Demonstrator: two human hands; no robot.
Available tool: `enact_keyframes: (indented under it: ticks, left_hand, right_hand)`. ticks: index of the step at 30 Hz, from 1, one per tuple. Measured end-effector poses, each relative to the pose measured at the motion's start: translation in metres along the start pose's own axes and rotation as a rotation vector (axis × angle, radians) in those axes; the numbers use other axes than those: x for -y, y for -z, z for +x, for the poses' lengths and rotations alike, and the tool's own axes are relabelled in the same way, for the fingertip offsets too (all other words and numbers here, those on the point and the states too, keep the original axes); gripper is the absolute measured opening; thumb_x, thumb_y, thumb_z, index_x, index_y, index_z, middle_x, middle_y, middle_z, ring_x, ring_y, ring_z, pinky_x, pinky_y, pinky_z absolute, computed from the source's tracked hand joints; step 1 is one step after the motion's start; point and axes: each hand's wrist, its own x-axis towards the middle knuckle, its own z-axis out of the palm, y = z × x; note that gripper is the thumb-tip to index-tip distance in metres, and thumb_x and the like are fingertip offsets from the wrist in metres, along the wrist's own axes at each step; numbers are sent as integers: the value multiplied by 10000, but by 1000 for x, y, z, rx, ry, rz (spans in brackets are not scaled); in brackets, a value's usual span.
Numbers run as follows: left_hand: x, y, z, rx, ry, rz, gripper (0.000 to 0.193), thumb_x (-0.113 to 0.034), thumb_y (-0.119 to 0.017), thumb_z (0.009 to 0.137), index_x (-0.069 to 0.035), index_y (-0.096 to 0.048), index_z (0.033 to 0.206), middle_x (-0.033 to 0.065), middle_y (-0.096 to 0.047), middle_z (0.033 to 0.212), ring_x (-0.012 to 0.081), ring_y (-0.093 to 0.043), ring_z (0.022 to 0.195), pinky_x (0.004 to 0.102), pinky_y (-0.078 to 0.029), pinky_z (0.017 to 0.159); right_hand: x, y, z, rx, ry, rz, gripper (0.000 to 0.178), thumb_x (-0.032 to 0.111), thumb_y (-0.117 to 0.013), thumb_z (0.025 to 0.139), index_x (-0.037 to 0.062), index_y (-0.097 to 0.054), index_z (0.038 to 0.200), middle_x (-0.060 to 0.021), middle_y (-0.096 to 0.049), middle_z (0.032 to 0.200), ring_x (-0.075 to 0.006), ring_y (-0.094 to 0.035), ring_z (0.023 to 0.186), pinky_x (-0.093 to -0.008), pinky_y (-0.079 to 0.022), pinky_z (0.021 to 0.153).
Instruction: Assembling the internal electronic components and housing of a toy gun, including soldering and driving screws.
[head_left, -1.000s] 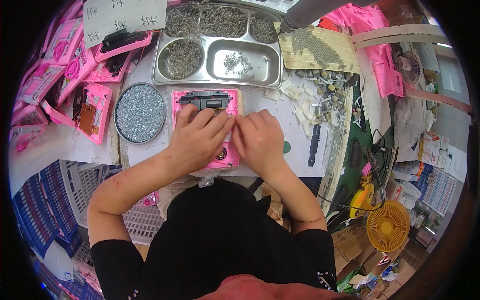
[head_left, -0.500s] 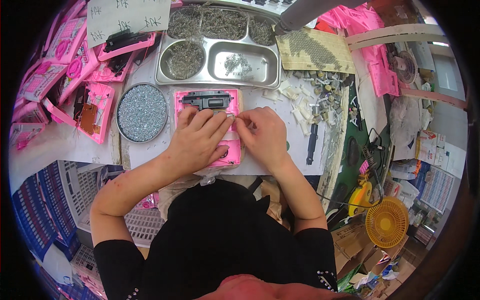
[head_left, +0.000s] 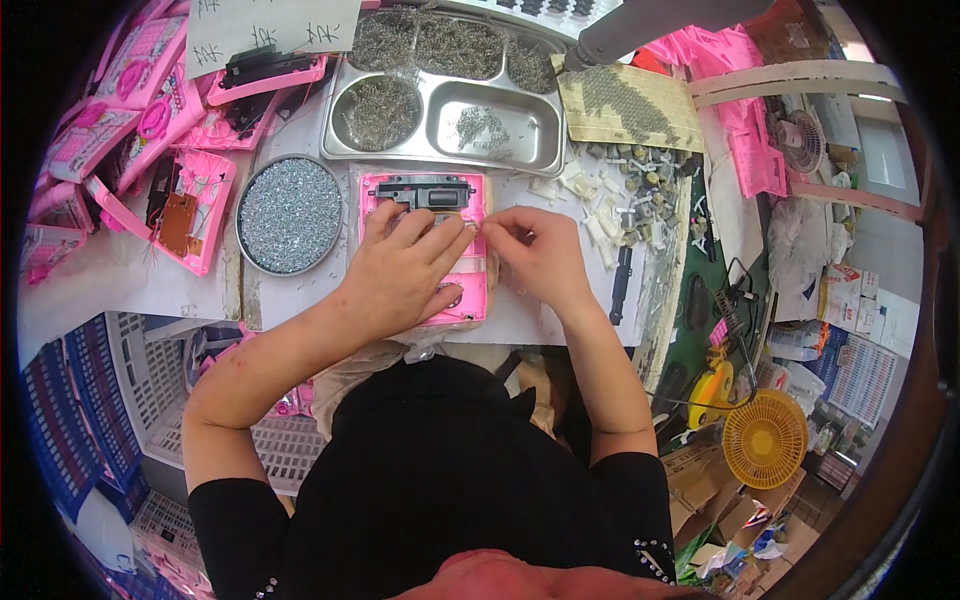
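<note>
Nearer than the metal tray (head_left: 530, 130), the pink casing (head_left: 474, 303) lay under your spread, open left hand (head_left: 398, 275); your right hand (head_left: 543, 255) pinched closed at its right edge, on what I couldn't tell. Uneven pressure risked tilting it.

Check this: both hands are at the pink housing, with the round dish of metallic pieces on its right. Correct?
Wrong side: the head view shows the round dish left of the pink housing. The left hand and right hand are at the housing.
</note>
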Motion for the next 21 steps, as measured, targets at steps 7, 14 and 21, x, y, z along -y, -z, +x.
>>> enact_keyframes:
  ticks: [7,14,21]
  left_hand:
    - [5,0,-6,-72,-30,1,610,-333,-776,790,-73,-642,1325,57,-616,1290,243,-537,1188,485,-316,1098]
    - [9,7,-12,-71,1,55,520,-314,-774,795,-90,-669,1252,46,-632,1261,237,-543,1178,484,-305,1088]
    - [13,14,-8,-60,-103,112,475,-327,-753,811,-46,-683,1188,77,-579,1371,231,-510,1243,470,-340,1070]
  right_hand:
    - [-5,1,13,70,-120,21,196,150,-792,902,-40,-766,941,-48,-738,785,-72,-631,684,-243,-504,630]
    - [-9,-2,12,49,-100,11,189,147,-794,897,-36,-765,931,-44,-728,754,-73,-627,663,-244,-500,609]
    - [-9,2,12,48,-59,113,153,131,-793,893,8,-775,981,-40,-735,845,-95,-652,728,-261,-517,640]
